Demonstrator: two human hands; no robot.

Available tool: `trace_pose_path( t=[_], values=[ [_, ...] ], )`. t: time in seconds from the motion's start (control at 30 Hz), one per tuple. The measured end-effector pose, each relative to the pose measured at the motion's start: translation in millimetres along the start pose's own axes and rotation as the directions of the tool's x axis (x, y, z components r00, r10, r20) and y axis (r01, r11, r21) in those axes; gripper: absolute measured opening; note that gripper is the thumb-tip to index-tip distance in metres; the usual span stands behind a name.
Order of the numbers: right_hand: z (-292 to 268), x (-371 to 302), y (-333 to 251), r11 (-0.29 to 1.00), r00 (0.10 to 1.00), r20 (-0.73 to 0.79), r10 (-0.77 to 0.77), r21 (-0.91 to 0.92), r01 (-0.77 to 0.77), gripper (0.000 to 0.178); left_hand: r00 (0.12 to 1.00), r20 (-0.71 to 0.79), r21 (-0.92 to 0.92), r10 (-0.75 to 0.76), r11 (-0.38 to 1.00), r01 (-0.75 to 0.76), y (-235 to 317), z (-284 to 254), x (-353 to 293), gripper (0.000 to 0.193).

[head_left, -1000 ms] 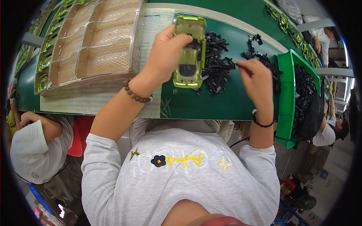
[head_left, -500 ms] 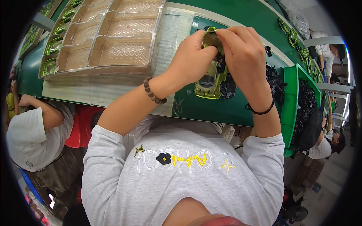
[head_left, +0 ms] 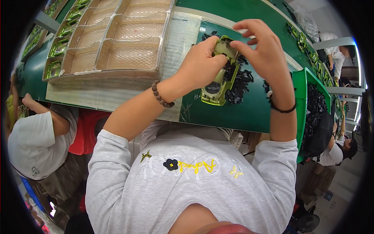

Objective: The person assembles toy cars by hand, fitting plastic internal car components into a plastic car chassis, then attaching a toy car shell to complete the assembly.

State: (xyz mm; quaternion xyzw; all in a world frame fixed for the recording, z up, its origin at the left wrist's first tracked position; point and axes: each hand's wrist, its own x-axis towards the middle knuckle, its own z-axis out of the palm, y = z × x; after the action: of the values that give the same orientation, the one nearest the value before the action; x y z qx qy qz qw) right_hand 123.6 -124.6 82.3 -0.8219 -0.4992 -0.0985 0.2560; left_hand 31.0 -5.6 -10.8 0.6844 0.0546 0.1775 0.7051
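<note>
Left hand (head_left: 200, 66) clamped on green car shell (head_left: 221, 84) beside loose black pile (head_left: 241, 84), right hand (head_left: 265, 50) fingers apart near its top; green bin (head_left: 299, 91) holds black parts (head_left: 316, 107), divided tray's (head_left: 163, 58) leftmost compartments green pieces (head_left: 54, 68).

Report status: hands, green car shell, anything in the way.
Left hand gripping green car shell. Right hand open at its far end, contact unclear. Possible clutter: black parts heaped along its right side.

Divided tray (head_left: 113, 73) rests on workbench (head_left: 206, 115), left side, behind near edge. Red seat (head_left: 83, 132) stands below that edge, beside white-shirted co-worker (head_left: 32, 140). Clear plastic (head_left: 305, 18) shows near far right edge.
</note>
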Motion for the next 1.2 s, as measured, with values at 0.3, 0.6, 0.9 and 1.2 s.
trace_pose_path(
  t=[0.3, 0.6, 0.9, 1.2],
  values=[
    [-1, 13, 25, 0.913, 0.893, 0.449, -0.036, 0.378, -0.153, 0.023, 0.995, 0.054, 0.282, -0.085, 0.957, 0.066, 19, -7, -1, 0.026],
    [9, 35, 31, 0.763, 0.901, 0.434, -0.015, 0.588, -0.27, 0.023, 0.993, -0.007, 0.257, -0.119, 0.959, 0.117, 46, -24, 24, 0.029],
    [-2, 22, 23, 0.765, 0.94, 0.341, 0.003, 0.605, -0.222, 0.023, 0.982, -0.142, 0.309, 0.129, 0.948, -0.08, 47, -11, 20, 0.023],
    [-7, 16, 28, 0.762, 0.929, 0.366, 0.057, 0.586, -0.278, 0.025, 0.991, -0.012, 0.328, 0.13, 0.937, -0.119, 60, -22, 12, 0.032]
  ],
)
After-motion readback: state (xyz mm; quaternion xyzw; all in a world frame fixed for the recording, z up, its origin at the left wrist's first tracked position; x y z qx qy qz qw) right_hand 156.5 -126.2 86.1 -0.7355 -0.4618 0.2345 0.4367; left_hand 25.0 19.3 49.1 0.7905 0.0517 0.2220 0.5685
